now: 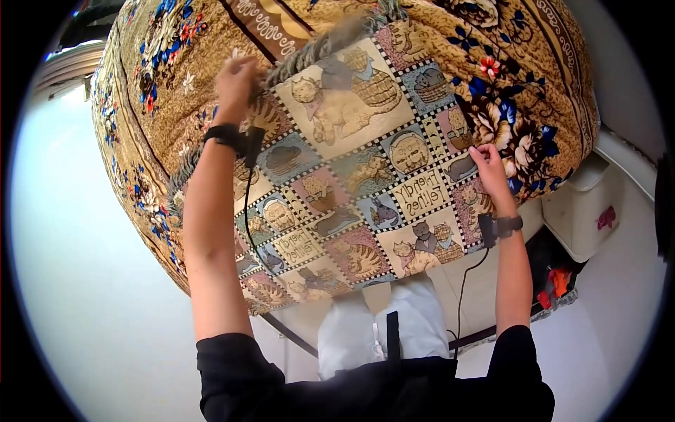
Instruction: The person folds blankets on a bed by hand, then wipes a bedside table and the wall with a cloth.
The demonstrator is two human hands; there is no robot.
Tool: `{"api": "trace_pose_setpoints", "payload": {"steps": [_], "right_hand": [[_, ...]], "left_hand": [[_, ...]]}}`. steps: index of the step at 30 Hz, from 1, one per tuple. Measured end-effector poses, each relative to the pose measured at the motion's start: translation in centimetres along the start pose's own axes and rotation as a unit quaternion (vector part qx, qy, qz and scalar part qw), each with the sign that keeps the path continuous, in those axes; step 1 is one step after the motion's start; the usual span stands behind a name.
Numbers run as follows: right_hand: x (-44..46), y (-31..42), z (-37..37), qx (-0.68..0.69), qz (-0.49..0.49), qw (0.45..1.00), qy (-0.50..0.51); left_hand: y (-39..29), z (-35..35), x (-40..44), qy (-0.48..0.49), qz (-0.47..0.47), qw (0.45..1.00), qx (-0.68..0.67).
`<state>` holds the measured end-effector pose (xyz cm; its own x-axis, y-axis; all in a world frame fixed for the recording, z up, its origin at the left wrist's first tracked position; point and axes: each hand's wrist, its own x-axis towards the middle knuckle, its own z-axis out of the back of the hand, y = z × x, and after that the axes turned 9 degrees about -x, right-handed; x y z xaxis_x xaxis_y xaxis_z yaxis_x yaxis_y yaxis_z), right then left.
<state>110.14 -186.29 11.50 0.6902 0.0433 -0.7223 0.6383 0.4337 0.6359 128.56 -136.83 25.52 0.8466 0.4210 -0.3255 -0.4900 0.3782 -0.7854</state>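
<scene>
A woven throw blanket with cat pictures in checkered squares and a grey fringe hangs across my front. Its "Friendly Felines" lettering reads mirrored. My right hand pinches its right edge between thumb and fingers. At its upper left, my left hand has its fingers curled at the fringe, slightly blurred. The upper part of the throw and its fringe are smeared by motion. Both wrists wear black bands with cables. Behind the throw lies a brown and gold flowered cover with blue, red and white blooms.
A pale seat or ledge stands at the right, with a dark red item on it. Below it are a dark recess and a bright red-orange object. My light-coloured trousers show under the throw. Pale floor lies at the left.
</scene>
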Motion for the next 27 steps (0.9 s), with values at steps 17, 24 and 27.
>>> {"api": "trace_pose_setpoints", "payload": {"steps": [17, 24, 27], "right_hand": [[-2.5, -2.3, 1.7, -0.038, 0.064, 0.993, 0.092], [-8.5, -3.2, 3.2, 0.025, 0.018, 0.987, 0.159], [-12.0, -0.6, 4.3, 0.004, 0.025, 0.992, 0.122]], "left_hand": [[-4.0, -6.8, -0.8, -0.013, -0.006, 0.987, 0.162], [-4.6, -14.0, -12.4, 0.183, -0.341, 0.909, 0.152], [-3.9, -18.2, -20.6, 0.294, -0.227, 0.92, 0.129]]}}
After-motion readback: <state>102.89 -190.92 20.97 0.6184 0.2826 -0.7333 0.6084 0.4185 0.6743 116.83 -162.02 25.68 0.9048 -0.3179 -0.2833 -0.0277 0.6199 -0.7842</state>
